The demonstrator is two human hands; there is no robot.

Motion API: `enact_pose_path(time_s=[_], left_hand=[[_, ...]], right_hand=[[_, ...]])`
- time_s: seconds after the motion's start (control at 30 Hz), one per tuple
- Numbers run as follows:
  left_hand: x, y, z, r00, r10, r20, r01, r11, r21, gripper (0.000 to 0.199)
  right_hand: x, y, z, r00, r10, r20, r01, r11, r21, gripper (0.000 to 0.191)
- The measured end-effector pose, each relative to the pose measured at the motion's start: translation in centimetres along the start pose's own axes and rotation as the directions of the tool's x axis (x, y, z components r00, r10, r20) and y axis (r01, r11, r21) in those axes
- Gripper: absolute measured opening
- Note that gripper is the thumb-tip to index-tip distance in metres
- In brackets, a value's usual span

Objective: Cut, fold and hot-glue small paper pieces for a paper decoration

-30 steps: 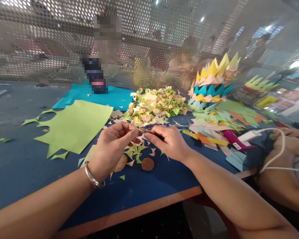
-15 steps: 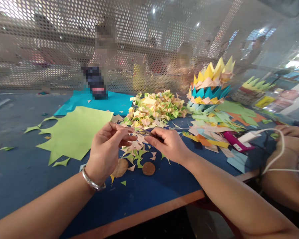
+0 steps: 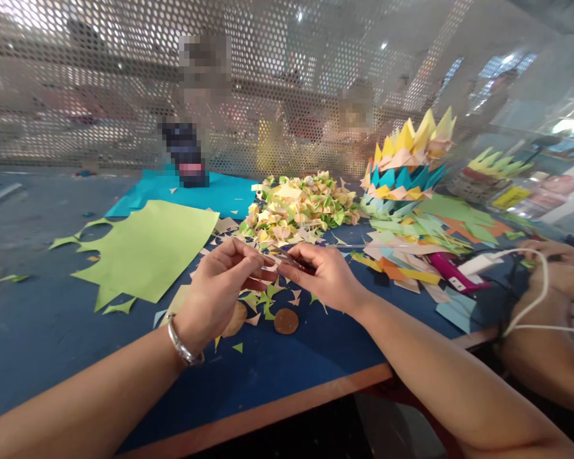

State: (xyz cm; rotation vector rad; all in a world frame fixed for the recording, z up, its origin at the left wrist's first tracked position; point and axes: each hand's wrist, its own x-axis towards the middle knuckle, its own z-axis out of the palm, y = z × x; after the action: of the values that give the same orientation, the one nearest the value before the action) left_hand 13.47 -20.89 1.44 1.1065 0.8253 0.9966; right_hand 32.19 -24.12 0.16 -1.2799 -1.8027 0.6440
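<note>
My left hand (image 3: 224, 280) is closed, thumb and fingertips pinched; what sits between them is too small to make out. Opposite it, my right hand (image 3: 325, 275) grips a slim dark metal tool (image 3: 289, 257), its tip pointing toward the left fingertips. Whether it is tweezers or small scissors is not clear. Both hands hover over loose paper scraps (image 3: 268, 299). Just behind them rises a heap of small curled paper pieces (image 3: 301, 207) in pink, yellow and green. Below lie a brown disc (image 3: 286, 321) and a paler disc (image 3: 236, 319), partly hidden by my left hand.
Green paper with cut-out edges (image 3: 153, 248) lies left, before a blue sheet (image 3: 224, 194). A tiered pointed-paper piece (image 3: 404, 169) stands right. Nearby are paper strips (image 3: 402, 255), a magenta device (image 3: 456, 274) with a white cable (image 3: 545, 280), and another person's hands (image 3: 559, 268).
My left hand has moved slightly right, closer to my right hand and the tool. My right hand stays nearly in place, and the view has shifted a little.
</note>
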Motion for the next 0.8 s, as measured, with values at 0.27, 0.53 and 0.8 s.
enact_pose_path(time_s=[0.27, 0.53, 0.8], left_hand=[[-0.11, 0.2, 0.26, 0.995, -0.099, 0.008, 0.099, 0.993, -0.066, 0.018], [0.11, 0.38, 0.1, 0.977, -0.209, 0.036, 0.212, 0.955, -0.207, 0.013], [0.32, 0.14, -0.15, 0.974, -0.21, 0.089, 0.226, 0.944, -0.24, 0.012]], right_hand=[[0.02, 0.03, 0.02, 0.998, -0.063, -0.013, 0.063, 0.998, 0.01, 0.018], [-0.11, -0.21, -0.06, 0.997, -0.077, 0.001, 0.077, 0.997, -0.001, 0.013], [-0.07, 0.11, -0.04, 0.996, -0.09, -0.014, 0.089, 0.996, -0.017, 0.011]])
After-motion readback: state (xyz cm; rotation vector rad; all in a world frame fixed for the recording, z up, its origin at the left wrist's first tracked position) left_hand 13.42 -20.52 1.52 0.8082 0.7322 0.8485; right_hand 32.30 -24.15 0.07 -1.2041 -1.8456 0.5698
